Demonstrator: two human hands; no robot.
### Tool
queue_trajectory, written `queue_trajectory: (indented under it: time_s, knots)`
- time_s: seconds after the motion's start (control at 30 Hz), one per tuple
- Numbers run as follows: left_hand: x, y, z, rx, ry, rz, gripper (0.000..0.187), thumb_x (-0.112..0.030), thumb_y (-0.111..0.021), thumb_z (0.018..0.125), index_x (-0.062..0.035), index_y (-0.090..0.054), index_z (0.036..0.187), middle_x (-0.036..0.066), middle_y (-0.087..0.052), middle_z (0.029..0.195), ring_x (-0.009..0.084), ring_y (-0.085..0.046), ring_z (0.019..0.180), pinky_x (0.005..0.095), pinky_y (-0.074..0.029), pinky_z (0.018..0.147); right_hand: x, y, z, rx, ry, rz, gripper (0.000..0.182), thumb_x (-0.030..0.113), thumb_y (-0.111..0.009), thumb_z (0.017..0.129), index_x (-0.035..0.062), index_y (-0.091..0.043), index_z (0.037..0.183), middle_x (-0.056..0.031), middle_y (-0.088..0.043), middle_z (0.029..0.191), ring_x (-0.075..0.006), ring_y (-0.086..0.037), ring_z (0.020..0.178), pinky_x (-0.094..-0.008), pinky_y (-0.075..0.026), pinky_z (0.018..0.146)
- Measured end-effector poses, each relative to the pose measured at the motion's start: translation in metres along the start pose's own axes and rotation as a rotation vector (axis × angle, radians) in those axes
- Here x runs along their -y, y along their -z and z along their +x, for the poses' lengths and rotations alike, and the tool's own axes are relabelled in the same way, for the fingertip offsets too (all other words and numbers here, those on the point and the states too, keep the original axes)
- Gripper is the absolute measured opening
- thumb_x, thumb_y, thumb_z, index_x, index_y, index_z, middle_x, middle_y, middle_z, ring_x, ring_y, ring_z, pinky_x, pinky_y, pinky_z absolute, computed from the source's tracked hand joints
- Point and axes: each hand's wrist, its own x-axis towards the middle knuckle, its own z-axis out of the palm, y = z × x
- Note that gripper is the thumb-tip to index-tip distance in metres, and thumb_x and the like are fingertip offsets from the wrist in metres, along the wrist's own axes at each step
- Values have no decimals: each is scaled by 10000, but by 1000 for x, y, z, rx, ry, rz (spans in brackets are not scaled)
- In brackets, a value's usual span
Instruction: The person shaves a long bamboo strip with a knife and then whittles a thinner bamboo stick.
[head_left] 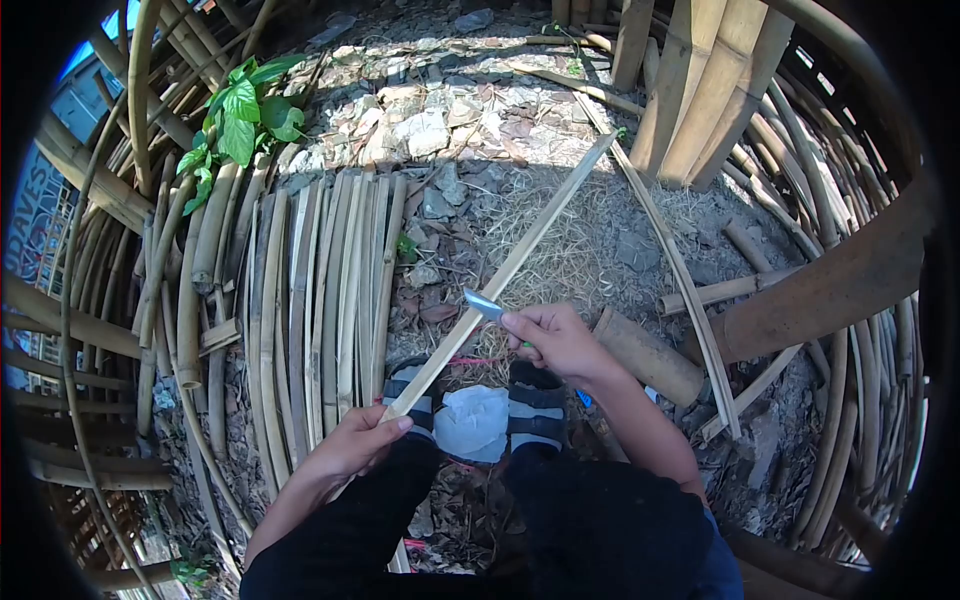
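A long, pale bamboo strip (pixel 545 220) slants from lower left to upper right across the middle. My left hand (pixel 350 447) is closed around its near end, thumb on top. In my right hand (pixel 555 340) is a knife (pixel 483 303), its handle mostly hidden by the fingers. The blade lies against the strip near the middle, pointing left. Below, between my two feet in dark striped footwear, sits a whitish flat piece (pixel 472 424) whose kind I cannot make out. Thin shavings (pixel 545 250) litter the ground beneath the strip.
Split bamboo strips (pixel 325 290) lie side by side at left. A short bamboo section (pixel 650 355) and another long strip (pixel 680 270) rest at right. Thick bamboo poles (pixel 700 90) stand at upper right. A leafy plant (pixel 240 115) grows at upper left.
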Motion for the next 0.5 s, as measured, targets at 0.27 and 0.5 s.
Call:
queue_trajectory:
  time_s: [0.27,0.5]
  knots:
    - [4,2,-2,40,-14,-52,357,-341,-604,976,-119,-481,724,-67,-393,472,47,-373,361,222,-259,349,-8,2,3,-5,17,71,369,307,-566,1000,36,-615,754,45,-462,573,-34,-370,482,-213,-280,450]
    - [0,-1,-2,58,-11,-82,338,-325,-607,976,-118,-490,735,-73,-397,480,45,-376,367,215,-260,353,2,-27,-14,40,-33,35,382,340,-586,988,36,-601,758,58,-438,563,-29,-345,483,-215,-267,453]
